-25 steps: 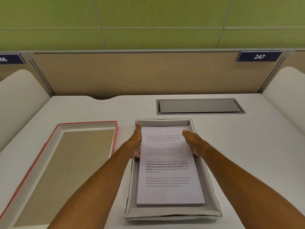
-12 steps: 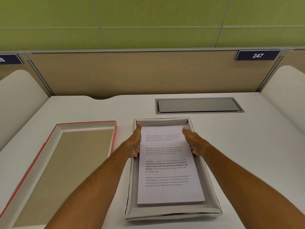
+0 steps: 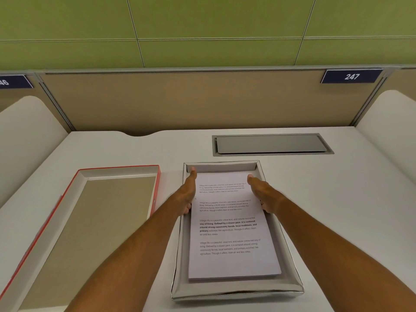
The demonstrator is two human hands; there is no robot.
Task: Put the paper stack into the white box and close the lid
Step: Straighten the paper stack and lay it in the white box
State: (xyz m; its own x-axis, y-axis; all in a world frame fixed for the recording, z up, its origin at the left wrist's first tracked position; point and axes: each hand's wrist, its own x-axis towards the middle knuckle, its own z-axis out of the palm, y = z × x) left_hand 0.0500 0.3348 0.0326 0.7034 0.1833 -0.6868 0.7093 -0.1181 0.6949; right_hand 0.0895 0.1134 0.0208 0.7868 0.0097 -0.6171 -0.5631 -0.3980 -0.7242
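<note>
White counter (image 3: 337,199) bounded at the rear by a tan partition (image 3: 191,100) beneath green wall panels (image 3: 202,23). Centre: the paper stack (image 3: 231,239) lies inside the open white box (image 3: 290,255), its printed top sheet facing up and its near edge close to the box's near wall; a strip of box floor shows along the far end. Left hand (image 3: 188,194) and right hand (image 3: 262,192) flank the stack's far half, one at each long edge, thumbs uppermost and pointing away. Fingers of both hands are tucked down beside or under the sheets and are largely hidden, so the grip of either hand cannot be told: contact with the stack's edges is apparent, a closed hold is not. Forearms cover the box's left wall in part and the near corners of the counter. Printed lines on the top sheet are small; four paragraphs are distinguishable, one partly bold. Left of the box, apart from it: the lid (image 3: 90,221), lying inverted with its tan inside up and a red outer rim, its near end cut off by the lower frame edge. Behind the box: a grey recessed cable flap (image 3: 272,144) set flush in the counter. Upper right: a dark number plate reading 247 (image 3: 352,76); a second plate (image 3: 13,81) at upper left is cut off by the frame. Rounded white side dividers (image 3: 389,131) rise at both margins
</note>
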